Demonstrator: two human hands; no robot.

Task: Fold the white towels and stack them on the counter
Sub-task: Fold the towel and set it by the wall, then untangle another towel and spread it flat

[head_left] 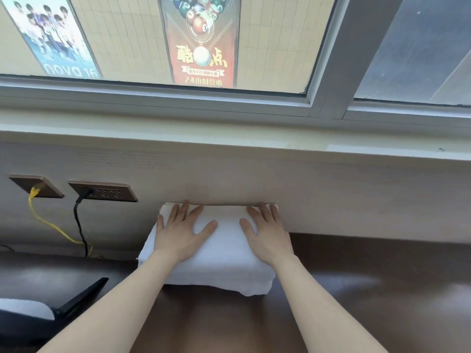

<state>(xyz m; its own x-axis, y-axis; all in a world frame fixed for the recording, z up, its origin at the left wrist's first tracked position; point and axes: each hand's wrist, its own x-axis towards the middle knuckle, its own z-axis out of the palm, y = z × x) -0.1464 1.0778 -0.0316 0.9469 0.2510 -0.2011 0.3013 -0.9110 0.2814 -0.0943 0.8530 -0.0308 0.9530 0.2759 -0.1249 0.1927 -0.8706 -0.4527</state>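
A stack of folded white towels (219, 253) is set on the dark brown counter (369, 289), its far edge touching the wall panel (331, 194). The left hand (178, 235) and right hand (267, 235) are pressed flat on top of the stack, fingers spread, gripping nothing.

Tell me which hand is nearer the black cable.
Left. The left hand lies on the towel, right of the black cable; the right hand lies farther right on the same towel.
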